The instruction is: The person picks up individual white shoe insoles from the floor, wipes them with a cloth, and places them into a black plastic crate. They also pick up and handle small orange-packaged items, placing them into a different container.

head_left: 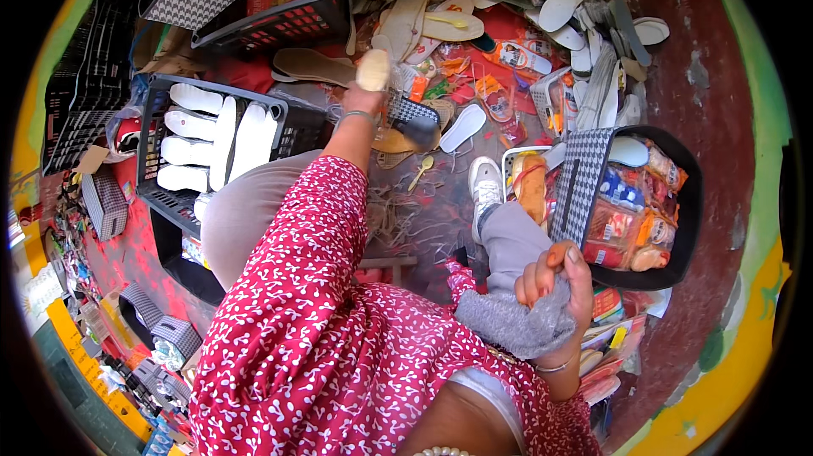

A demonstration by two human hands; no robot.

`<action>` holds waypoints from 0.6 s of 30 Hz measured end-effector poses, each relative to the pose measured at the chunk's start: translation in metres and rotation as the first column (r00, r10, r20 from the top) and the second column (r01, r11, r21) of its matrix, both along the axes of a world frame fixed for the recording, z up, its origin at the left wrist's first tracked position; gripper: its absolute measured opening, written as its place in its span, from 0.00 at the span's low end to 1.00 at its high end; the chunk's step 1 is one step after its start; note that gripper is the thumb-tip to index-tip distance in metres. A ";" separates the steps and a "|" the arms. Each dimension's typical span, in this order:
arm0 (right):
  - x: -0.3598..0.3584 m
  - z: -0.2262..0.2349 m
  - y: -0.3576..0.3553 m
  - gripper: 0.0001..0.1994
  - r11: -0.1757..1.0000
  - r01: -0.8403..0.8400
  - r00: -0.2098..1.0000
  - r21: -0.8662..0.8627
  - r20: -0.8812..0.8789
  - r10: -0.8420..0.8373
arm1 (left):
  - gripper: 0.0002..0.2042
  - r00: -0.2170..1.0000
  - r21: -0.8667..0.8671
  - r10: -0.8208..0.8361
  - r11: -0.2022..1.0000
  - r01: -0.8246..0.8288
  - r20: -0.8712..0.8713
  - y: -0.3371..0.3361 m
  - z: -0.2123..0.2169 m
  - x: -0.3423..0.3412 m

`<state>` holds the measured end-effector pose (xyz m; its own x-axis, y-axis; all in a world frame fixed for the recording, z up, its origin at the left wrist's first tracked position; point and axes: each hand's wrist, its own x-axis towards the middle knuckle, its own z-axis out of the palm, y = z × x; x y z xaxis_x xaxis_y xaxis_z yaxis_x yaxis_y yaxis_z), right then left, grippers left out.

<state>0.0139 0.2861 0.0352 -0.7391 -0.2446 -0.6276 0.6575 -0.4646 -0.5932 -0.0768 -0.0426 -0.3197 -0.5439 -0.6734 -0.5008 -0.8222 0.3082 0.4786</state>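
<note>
Cluttered workshop floor, red and grey, strewn with shoe soles, insoles and packets. Seen from above, seated, one white sneaker [485, 185] planted between the two hands.

Left hand [364, 100], stretched far forward, closed around a pale beige foam insole [373, 70] held upright. Just beyond and right of it, a loose heap of tan and white flat soles [440, 24]. Left of that forearm, a black plastic crate [161, 193] lined with white insoles [212, 134].

Right hand [555, 282], close to the body, fingers curled around a bunched grey knitted cloth [517, 325]. Just beyond it, a black bin [686, 227] crammed with orange packets.

Risks, as a judgement: long reach over crowded ground, so sleeve or wrist likely to knock the heap; light fingertip hold, so insole liable to slip and vanish among look-alikes.
</note>
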 end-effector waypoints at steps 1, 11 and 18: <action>0.001 0.000 -0.001 0.12 1.000 -0.011 1.000 -0.004 0.003 0.011 | 0.30 0.994 0.002 -0.106 0.994 0.106 0.018 0.015 0.015 -0.004; -0.002 -0.002 -0.004 0.13 0.997 -0.070 0.998 0.036 0.007 0.070 | 0.21 0.362 -0.076 -0.911 0.354 0.932 0.200 0.091 0.015 0.002; -0.003 -0.001 -0.006 0.13 0.995 -0.100 0.995 0.014 -0.008 0.100 | 0.17 -0.045 -0.142 -0.929 -0.103 0.985 0.368 0.062 -0.033 0.022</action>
